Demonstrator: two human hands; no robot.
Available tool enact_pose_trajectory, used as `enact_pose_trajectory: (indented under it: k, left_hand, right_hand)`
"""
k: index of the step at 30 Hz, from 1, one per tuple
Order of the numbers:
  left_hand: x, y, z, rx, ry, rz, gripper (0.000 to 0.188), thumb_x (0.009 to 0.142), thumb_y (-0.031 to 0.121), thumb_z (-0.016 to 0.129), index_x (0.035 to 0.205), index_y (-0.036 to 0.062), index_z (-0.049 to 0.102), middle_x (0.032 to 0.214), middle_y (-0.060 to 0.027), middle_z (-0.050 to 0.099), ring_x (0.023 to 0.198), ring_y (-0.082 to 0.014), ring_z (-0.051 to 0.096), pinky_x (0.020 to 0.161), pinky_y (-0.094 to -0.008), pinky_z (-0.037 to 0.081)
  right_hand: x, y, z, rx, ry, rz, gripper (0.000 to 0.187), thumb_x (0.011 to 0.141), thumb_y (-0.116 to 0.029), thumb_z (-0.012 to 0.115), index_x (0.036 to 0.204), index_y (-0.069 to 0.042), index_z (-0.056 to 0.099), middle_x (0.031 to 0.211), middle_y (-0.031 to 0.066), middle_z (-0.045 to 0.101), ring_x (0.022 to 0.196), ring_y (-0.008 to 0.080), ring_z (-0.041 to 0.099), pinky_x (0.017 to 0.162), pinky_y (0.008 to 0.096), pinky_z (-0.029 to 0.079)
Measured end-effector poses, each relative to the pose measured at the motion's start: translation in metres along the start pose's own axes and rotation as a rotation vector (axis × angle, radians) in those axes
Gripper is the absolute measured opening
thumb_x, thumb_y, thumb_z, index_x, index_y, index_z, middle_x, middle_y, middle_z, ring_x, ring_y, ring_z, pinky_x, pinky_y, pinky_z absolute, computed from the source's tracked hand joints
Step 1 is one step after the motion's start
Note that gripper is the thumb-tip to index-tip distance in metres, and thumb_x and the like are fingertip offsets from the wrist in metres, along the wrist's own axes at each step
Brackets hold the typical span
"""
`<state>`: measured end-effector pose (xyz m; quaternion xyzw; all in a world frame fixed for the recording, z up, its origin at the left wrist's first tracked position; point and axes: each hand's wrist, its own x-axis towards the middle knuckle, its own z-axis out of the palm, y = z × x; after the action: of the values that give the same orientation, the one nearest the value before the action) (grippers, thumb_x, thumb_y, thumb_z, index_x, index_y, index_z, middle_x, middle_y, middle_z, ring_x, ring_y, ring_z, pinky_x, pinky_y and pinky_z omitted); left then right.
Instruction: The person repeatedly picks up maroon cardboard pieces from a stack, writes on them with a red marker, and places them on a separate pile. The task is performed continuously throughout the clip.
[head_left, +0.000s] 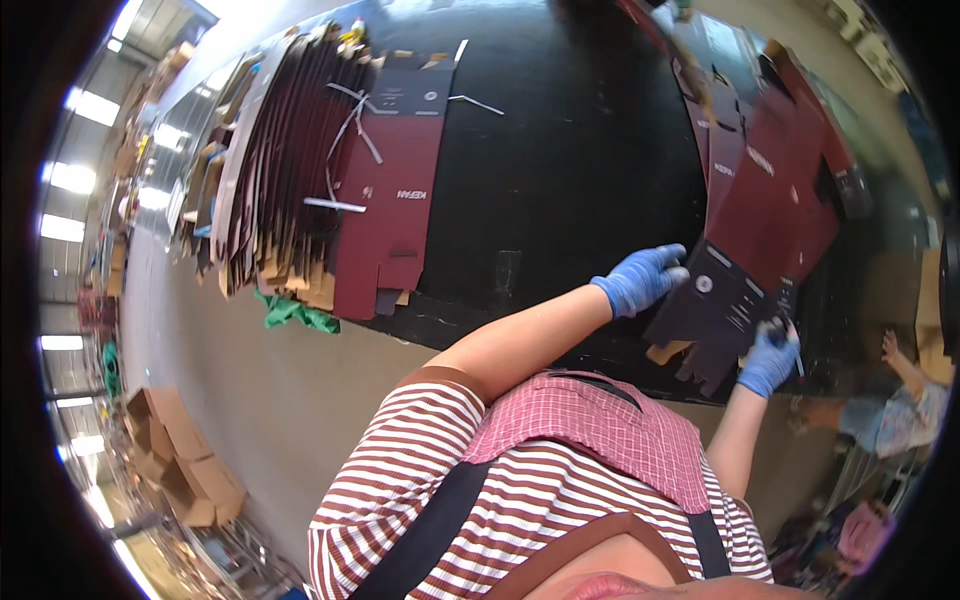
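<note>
A flat maroon and dark grey carton [770, 190] lies at a slant on the black table to the right, its dark flaps toward me. My left hand [640, 280], in a blue glove, is at the carton's left edge with its fingers stretched out. At the near right flaps, my right hand [770, 360], also gloved in blue, has its fingers curled closed. Something thin and whitish shows beside those fingers, too small to name. More flat maroon cartons lie partly under the slanted one.
On the left of the black table [540, 170] leans a row of flat cartons [290, 150], with a maroon carton [385, 210] in front and loose white straps [335, 205] on it. Green cloth [300, 312] hangs below. Open brown boxes [185, 455] stand lower left. Another person [900, 410] is at right.
</note>
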<state>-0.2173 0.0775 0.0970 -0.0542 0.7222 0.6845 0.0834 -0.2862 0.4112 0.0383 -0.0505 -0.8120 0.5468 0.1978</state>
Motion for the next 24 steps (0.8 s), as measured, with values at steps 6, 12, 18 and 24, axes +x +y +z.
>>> enact_pose_trajectory:
  k: [6,12,18,24]
  left_hand:
    - [-0.083,-0.066,-0.156,0.439,0.513,-0.172,0.035,0.084,0.023,0.064,0.112,0.0032,0.063,0.104,-0.0142,0.065,0.099,-0.0235,0.062,0.089,-0.0326,0.048]
    - [-0.239,-0.124,-0.34,1.057,0.985,-0.802,0.069,0.078,0.043,0.069,0.128,-0.0001,0.047,0.124,-0.0242,0.054,0.114,-0.0366,0.053,0.094,-0.0425,0.045]
    - [-0.221,-0.154,-0.37,0.881,0.798,-0.99,0.075,0.073,0.034,0.077,0.13,-0.0021,0.044,0.126,-0.0249,0.053,0.115,-0.038,0.053,0.097,-0.0427,0.044]
    - [-0.204,-0.137,-0.343,0.839,0.852,-0.876,0.09,0.068,0.042,0.08,0.138,0.0068,0.038,0.131,-0.0254,0.047,0.121,-0.0385,0.047,0.1,-0.043,0.041]
  right_hand:
    - [-0.005,-0.028,-0.001,0.738,0.056,0.534,0.027,0.091,-0.022,0.051,0.1,0.002,0.056,0.086,0.0077,0.057,0.074,0.0119,0.054,0.063,0.0197,0.045]
    - [-0.113,-0.106,0.107,0.511,-0.639,0.417,0.02,0.092,-0.017,0.054,0.102,0.0,0.062,0.083,0.0067,0.063,0.073,0.0111,0.06,0.065,0.0241,0.052]
    - [-0.179,-0.121,0.167,0.53,-0.82,0.446,0.018,0.088,-0.016,0.061,0.102,-0.004,0.061,0.084,0.0051,0.064,0.068,0.0103,0.061,0.062,0.0229,0.052]
    - [-0.194,-0.125,0.187,0.43,-0.824,0.438,0.017,0.089,-0.015,0.059,0.102,-0.004,0.06,0.087,0.0062,0.066,0.069,0.0112,0.061,0.065,0.0242,0.052]
